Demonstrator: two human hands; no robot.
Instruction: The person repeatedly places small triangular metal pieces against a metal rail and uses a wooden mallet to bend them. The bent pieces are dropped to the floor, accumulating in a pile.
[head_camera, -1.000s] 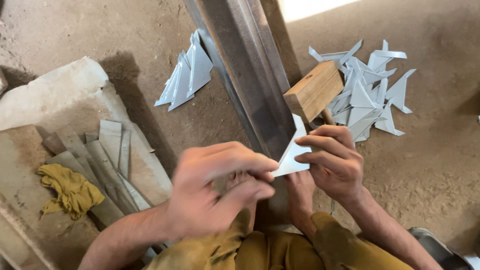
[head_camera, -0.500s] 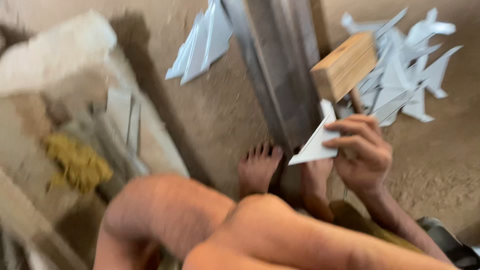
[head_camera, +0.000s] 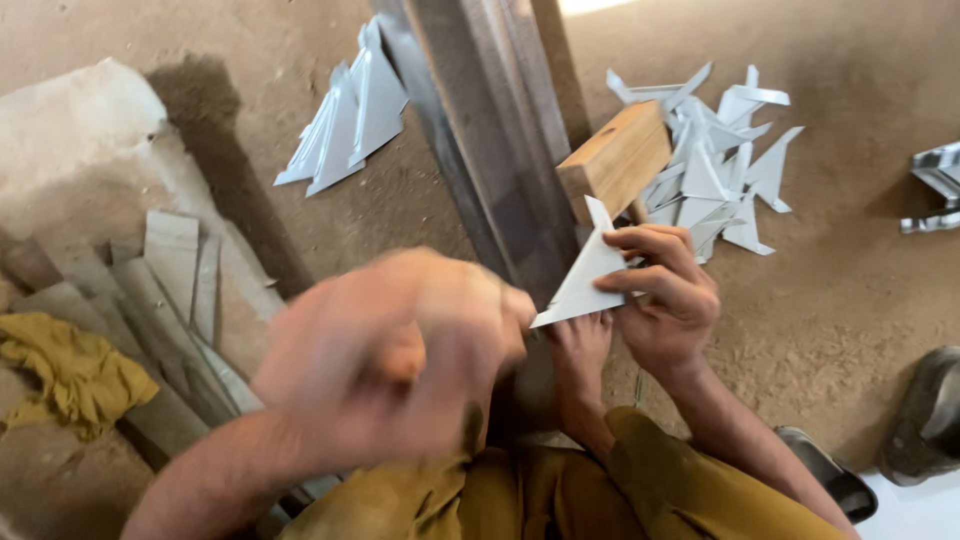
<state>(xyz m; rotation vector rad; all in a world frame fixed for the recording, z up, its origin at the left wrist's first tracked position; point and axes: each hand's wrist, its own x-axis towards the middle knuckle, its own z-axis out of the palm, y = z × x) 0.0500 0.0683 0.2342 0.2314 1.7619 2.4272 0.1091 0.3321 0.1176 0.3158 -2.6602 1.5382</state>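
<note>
Pinching a sheet-metal triangle
Our right hand (head_camera: 665, 300) is gripping the triangle (head_camera: 585, 275) beside the mallet (head_camera: 615, 160); blurred left hand (head_camera: 400, 350), grip unclear.

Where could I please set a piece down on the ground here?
Bare dirt floor lies right of the pile of cut triangles, short of the shoe. Another patch sits between the small stack and metal beam. Left, strips and rag crowd.
</note>
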